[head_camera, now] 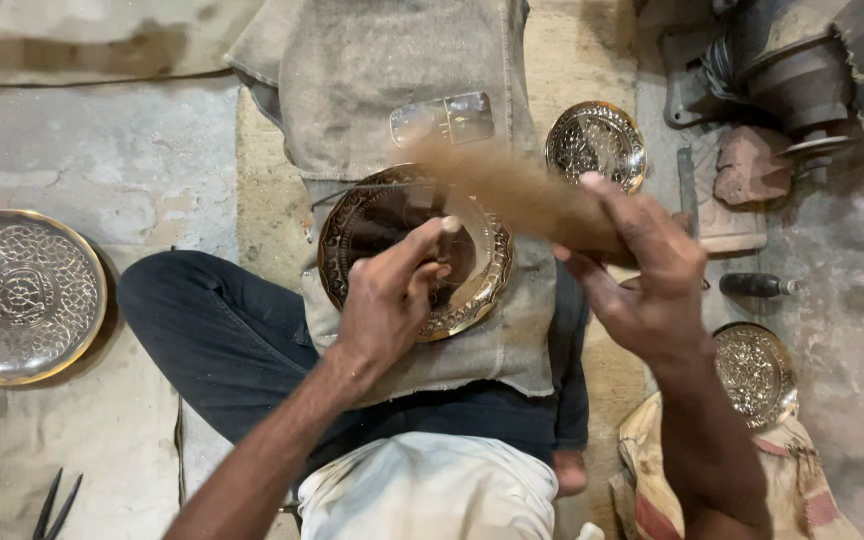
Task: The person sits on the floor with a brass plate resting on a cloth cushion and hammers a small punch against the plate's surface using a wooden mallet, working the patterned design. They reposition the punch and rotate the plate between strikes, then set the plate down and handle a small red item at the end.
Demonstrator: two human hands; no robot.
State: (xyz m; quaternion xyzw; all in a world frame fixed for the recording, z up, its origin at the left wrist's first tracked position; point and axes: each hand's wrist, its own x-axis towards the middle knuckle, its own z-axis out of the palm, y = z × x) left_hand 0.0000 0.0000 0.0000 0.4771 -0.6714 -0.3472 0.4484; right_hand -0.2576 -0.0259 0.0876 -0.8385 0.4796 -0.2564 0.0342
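An engraved round metal plate [482, 290] with a golden rim lies on a grey cloth [512, 345] spread over my crossed legs. My left hand [387, 300] rests on the plate and pinches a thin punch-like tool [447, 232] upright against its centre. My right hand [642, 275] is raised to the right of the plate, closed on a wooden mallet [517, 190] that is blurred and angles up to the left above the plate's rim.
A large silver engraved plate [22, 295] lies on the floor at left. Two smaller engraved plates sit at top right [597, 142] and lower right [755, 372]. A dark tool [757, 286], bricks [752, 165] and machinery [802, 60] crowd the right side. Shears [57, 505] lie bottom left.
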